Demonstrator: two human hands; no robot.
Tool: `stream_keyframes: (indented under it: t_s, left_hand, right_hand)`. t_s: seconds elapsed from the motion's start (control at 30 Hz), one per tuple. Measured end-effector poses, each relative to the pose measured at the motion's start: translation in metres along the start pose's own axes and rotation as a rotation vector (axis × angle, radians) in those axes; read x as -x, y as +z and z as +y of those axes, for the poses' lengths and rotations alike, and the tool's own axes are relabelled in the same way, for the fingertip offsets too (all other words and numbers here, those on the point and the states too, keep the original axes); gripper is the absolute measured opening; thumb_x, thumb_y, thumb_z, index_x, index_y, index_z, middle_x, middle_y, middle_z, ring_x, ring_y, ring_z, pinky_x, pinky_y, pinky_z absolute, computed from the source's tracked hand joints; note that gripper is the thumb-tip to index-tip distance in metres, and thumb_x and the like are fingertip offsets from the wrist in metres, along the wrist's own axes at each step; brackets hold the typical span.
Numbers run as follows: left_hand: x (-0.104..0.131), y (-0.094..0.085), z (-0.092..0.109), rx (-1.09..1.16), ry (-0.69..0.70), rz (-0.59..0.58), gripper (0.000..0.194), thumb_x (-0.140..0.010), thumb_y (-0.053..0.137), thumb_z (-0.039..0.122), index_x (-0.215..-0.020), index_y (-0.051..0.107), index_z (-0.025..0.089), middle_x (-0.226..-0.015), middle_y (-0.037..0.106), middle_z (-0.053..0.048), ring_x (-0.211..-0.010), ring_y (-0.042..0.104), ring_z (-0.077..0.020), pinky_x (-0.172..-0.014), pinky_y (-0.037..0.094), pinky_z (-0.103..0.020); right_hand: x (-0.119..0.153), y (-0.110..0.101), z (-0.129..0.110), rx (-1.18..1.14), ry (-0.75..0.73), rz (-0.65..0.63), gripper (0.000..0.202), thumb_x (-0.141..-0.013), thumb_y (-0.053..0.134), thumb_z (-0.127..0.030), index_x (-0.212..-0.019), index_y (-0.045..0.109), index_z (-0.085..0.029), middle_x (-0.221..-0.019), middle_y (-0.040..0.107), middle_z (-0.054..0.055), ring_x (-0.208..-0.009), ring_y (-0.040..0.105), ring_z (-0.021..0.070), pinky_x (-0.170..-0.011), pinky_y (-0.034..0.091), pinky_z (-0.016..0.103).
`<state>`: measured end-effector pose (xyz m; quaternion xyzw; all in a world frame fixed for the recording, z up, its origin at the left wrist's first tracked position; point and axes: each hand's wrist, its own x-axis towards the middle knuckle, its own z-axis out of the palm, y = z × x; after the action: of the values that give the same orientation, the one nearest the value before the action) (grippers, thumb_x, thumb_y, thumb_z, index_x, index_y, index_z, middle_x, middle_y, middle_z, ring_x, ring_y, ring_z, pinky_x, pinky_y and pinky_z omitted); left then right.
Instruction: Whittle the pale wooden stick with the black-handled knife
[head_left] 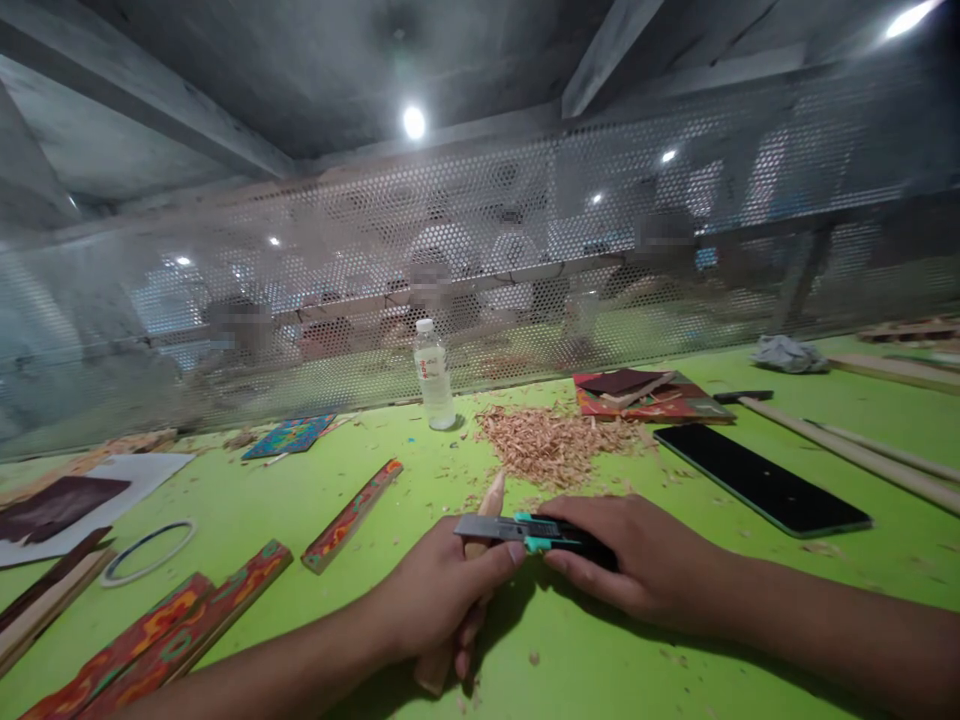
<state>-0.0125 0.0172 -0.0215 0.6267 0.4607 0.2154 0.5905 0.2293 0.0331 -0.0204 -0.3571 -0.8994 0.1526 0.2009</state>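
My left hand (442, 590) is closed round a pale wooden stick (493, 497), whose far end is cut to a taper. My right hand (637, 555) grips a black and teal utility knife (566, 535). Its metal blade (480, 527) points left and lies across the stick, just above my left fingers. The left thumb rests against the front of the knife. Beyond both hands spreads a heap of wood shavings (544, 440). The stick's near end (433, 672) shows below my left palm.
A water bottle (435, 385) stands behind the shavings. To the right lie a black phone (761, 480), long wooden sticks (855, 450) and a red painted board (701, 400). Painted strips (352, 515) and a white ring (150, 552) are at left. Perforated mesh (360, 300) borders the green table's back.
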Motion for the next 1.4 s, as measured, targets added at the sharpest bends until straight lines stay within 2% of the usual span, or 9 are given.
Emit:
stream_keyframes:
  t_s: [0.83, 1.2, 1.4]
  left_hand:
    - [0.0014, -0.0001, 0.0031, -0.014, -0.004, -0.014, 0.047, -0.089, 0.058, 0.063, -0.071, 0.052, 0.019, -0.036, 0.047, 0.008, -0.026, 0.046, -0.0091, -0.028, 0.042, -0.017]
    - [0.0025, 0.0009, 0.0009, 0.004, 0.02, -0.015, 0.044, -0.09, 0.056, 0.063, -0.086, 0.055, 0.019, -0.035, 0.046, 0.01, -0.025, 0.042, -0.0088, -0.027, 0.041, -0.016]
    - [0.0034, 0.0008, 0.003, 0.001, 0.013, -0.015, 0.044, -0.09, 0.058, 0.062, -0.084, 0.055, 0.019, -0.036, 0.045, 0.01, -0.026, 0.043, -0.0087, -0.028, 0.042, -0.017]
  right_hand:
    - [0.0013, -0.0001, 0.0003, 0.005, -0.004, 0.008, 0.033, -0.099, 0.046, -0.05, -0.108, 0.062, -0.022, -0.091, 0.07, 0.005, -0.075, 0.06, 0.0174, -0.066, 0.04, 0.029]
    - [0.0034, 0.0001, 0.0006, 0.01, 0.004, 0.003, 0.035, -0.098, 0.046, -0.051, -0.111, 0.061, -0.023, -0.092, 0.07, 0.004, -0.076, 0.061, 0.018, -0.067, 0.04, 0.03]
    - [0.0026, 0.0005, 0.0012, 0.011, 0.004, 0.003, 0.034, -0.099, 0.045, -0.051, -0.11, 0.061, -0.023, -0.092, 0.07, 0.004, -0.075, 0.06, 0.0176, -0.066, 0.04, 0.03]
